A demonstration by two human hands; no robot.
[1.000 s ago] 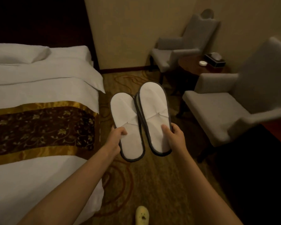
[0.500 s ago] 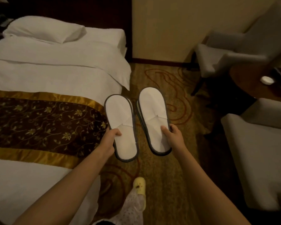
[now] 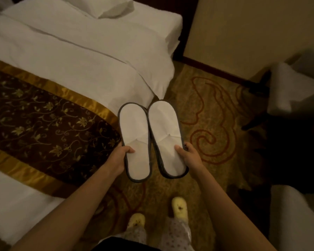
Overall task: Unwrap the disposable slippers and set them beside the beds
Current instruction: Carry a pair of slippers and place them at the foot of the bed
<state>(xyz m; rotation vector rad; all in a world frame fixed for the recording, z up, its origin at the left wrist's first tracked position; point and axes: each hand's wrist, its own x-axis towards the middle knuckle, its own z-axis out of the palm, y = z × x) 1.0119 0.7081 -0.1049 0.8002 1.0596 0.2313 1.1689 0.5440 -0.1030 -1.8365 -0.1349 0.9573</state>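
We hold the two disposable slippers up in the middle of the frame, one in each hand, flat and side by side with their inner edges touching. Both are white with dark grey edging, toes pointing toward the top of the frame. Our left hand [image 3: 119, 158] pinches the left slipper [image 3: 134, 134] at its outer edge near the heel end, thumb lying across the top; the fingers are hidden beneath. Our right hand [image 3: 188, 156] pinches the right slipper [image 3: 166, 127] the same way, thumb on top and the fingers curled round its outer edge.

The pair hangs in the air above the patterned carpet [image 3: 207, 109], just right of the bed [image 3: 80, 57], which fills the left and upper left of the frame. A brown and gold runner [image 3: 43, 127] crosses the bed, and a pillow [image 3: 101, 6] lies at the top. A grey armchair [image 3: 295, 91] stands at the right edge. Our feet in yellow shoes [image 3: 179, 208] show at the bottom centre.
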